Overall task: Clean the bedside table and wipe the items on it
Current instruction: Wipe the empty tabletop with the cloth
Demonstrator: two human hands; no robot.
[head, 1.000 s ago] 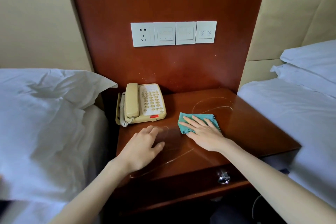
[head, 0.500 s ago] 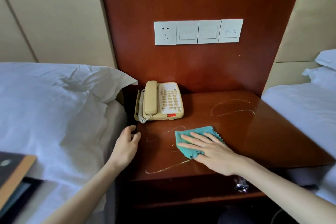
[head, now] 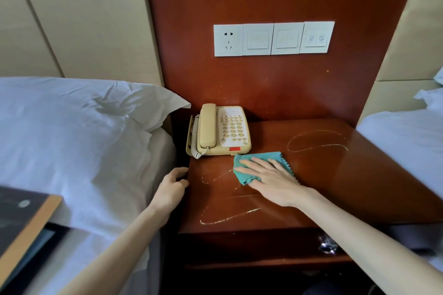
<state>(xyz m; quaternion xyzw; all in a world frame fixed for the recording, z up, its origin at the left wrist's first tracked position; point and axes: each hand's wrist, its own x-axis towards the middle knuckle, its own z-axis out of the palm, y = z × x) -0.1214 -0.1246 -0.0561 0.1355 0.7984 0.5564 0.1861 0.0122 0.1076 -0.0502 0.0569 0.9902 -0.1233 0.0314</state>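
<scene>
Right hand pressing a cloth flat on the bench while the left hand is curling over its left edge.

Head view: the right hand point(head: 271, 181) is lying flat, fingers spread and gripping nothing, pressing the teal cloth point(head: 242, 170) onto the red-brown bench point(head: 335, 175) just in front of the cream phone point(head: 219, 129), which is sitting at the back left corner. Half a second ago the cloth was lying lower and further from the phone; now it is nearly touching the phone's front edge. The left hand point(head: 171, 190) is hooking its fingers over the bench's left edge, half closed on the wood, beside the white bed point(head: 79, 141), much as before. Pale looping streaks are showing on the bench, ahead of and behind the cloth. A switch panel point(head: 273, 39) is sitting on the wall above.
</scene>
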